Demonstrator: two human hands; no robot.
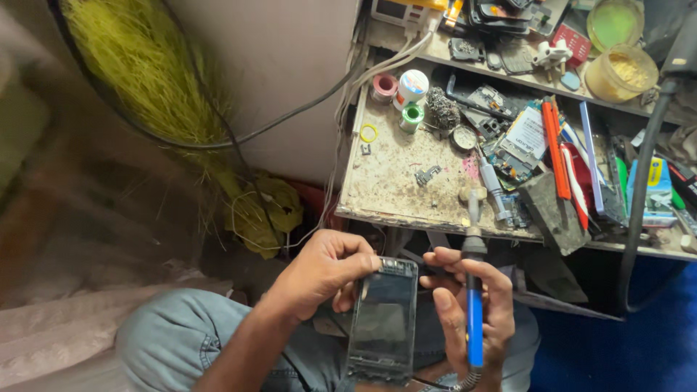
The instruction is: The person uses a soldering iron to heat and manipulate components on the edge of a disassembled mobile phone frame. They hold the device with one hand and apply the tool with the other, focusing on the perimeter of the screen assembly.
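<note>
Cluttered, dirty workbench point(392, 181) far right, broom point(156, 80) leaning on the wall far left, my jeans-clad knees near. My left hand point(323, 272) grips the top left corner of a phone point(383, 319), fingers curled over its edge. Phone sits upright over my lap, dark screen facing me. My right hand point(465, 308) is just right of it, closed around a blue soldering iron point(474, 290), tip pointing up toward the bench edge, thumb touching the phone's right side. Solder spools point(406, 94) on the bench, far.
</note>
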